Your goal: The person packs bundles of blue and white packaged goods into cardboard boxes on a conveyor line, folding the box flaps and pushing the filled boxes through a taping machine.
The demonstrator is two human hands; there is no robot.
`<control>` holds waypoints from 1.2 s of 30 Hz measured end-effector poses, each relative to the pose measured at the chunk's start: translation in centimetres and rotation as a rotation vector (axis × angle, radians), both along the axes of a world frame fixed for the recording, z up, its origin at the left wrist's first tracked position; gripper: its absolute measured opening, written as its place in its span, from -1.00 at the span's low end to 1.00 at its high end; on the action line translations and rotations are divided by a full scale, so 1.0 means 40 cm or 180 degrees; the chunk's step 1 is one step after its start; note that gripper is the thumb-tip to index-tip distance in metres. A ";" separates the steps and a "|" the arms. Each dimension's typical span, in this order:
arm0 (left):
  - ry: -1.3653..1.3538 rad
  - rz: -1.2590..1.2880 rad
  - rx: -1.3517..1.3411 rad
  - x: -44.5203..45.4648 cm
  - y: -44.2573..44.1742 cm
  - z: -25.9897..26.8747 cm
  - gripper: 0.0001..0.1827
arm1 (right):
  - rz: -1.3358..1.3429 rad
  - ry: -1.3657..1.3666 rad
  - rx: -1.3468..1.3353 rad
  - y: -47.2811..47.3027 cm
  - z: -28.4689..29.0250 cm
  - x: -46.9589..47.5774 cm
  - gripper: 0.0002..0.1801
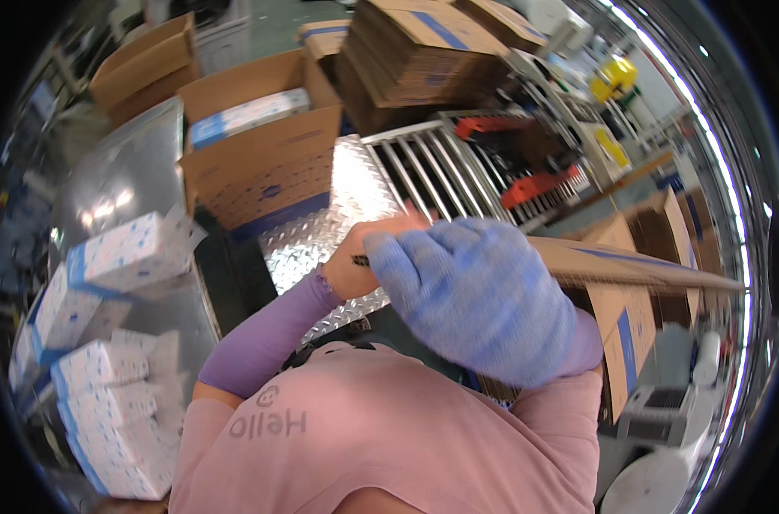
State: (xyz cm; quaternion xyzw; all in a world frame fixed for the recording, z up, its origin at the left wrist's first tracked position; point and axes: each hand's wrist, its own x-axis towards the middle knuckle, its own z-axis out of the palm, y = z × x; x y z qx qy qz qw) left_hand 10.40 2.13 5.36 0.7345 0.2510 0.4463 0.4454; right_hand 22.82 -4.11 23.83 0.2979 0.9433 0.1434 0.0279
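Observation:
My left hand, bare below a purple sleeve, meets my right hand in front of my chest. The right wears a blue knitted glove, its fingers curled near the left hand's back and wrist. A small dark mark or object shows between them. The glove hides much of the left hand, whose fingertips are blurred; whether either holds something cannot be told. Beyond them stands an open cardboard carton with a blue-and-white printed pack inside. Similar packs lie at the left, several grouped lower down.
A metal table lies left, and a diamond-plate surface under the carton. Ahead are a roller conveyor, a machine with red parts and stacked flat cartons. Cardboard flaps jut out close to my right arm.

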 end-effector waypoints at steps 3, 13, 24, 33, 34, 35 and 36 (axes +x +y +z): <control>-0.0195 0.0656 -0.0156 -0.099 -0.044 -0.070 -0.74 | 0.0736 0.1214 0.0014 0.098 -0.137 -0.032 -0.79; 0.0580 0.0910 -0.1631 -0.567 -0.213 0.094 -0.49 | -0.1830 0.2967 0.0164 0.662 -0.365 0.224 -0.35; 0.2287 0.0504 -0.2467 -0.391 -0.050 0.216 -0.38 | -0.1252 0.5582 -0.1753 0.562 -0.430 0.242 -0.04; 0.2340 0.2749 -0.0908 -0.441 0.024 0.236 -0.66 | -0.0240 0.3500 -0.3025 0.411 -0.204 0.329 -0.32; 0.2275 0.2756 -0.1207 -0.409 0.047 0.197 -0.59 | -0.0046 0.3066 -0.3154 0.398 -0.215 0.295 -0.25; 0.2198 0.2740 -0.1502 -0.348 0.074 0.170 -0.52 | 0.0018 0.3028 -0.3788 0.401 -0.298 0.256 -0.15; 0.1955 0.2185 -0.1763 -0.241 0.091 0.196 -0.22 | 0.0306 0.2567 -0.3156 0.431 -0.401 0.252 -0.13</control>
